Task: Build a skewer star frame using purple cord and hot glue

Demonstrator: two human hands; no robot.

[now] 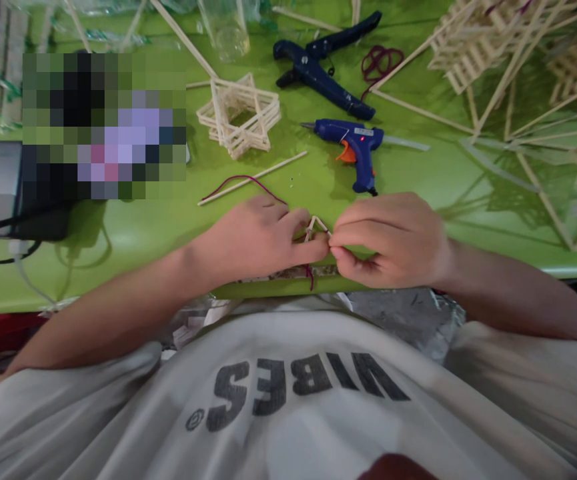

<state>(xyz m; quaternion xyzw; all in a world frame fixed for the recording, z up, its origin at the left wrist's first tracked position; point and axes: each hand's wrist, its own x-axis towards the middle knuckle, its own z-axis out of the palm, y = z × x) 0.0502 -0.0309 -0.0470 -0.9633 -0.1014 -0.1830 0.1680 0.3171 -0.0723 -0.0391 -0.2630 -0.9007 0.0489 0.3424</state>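
Near the table's front edge, my left hand (268, 237) is closed around a small frame of thin wooden sticks (314, 222), its pointed corner showing between my hands. My right hand (393, 243) pinches at the frame's right side, where maroon string (309, 277) shows at the fingertips; the exact grip is partly hidden. A tail of that string hangs below my left fingers. Just beyond, a loose wooden stick (263, 175) lies with string curving over it. Farther off sit a star-shaped stick lattice (238, 117) and a blue glue gun (351, 143) with a lit red light.
A dark blue cutter (325, 67) lies behind the glue gun beside coiled maroon string (382, 63). Large stick structures (475, 127) fill the right side. A clear cup (225, 30) stands at the back. At left are a power bank-like box (1, 180) with cables and a blurred patch.
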